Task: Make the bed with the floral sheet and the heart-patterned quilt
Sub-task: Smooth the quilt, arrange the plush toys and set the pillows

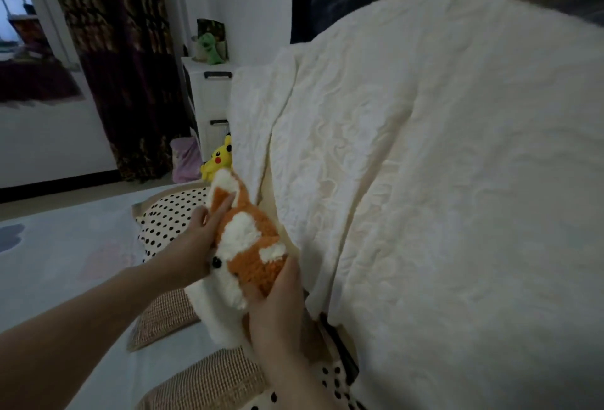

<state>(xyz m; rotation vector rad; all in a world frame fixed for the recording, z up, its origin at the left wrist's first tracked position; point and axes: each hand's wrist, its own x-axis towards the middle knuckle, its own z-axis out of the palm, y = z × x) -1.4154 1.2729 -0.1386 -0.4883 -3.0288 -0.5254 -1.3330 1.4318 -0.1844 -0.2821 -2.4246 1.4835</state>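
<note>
An orange and white plush toy (248,239) is held between both hands beside the bed's left edge. My left hand (192,243) lies along its left side with fingers stretched up over its ear. My right hand (281,305) grips its lower end from below. A cream textured quilt (441,180) covers the bed on the right, its folded edge hanging down near the toy. No floral or heart pattern can be made out on it in this dim light.
Polka-dot cushions (170,216) and woven tan cushions (163,315) lie on the pale floor mat (65,262) below. A yellow plush (219,158) sits by a white drawer unit (212,99). Dark curtains (124,66) hang at the left.
</note>
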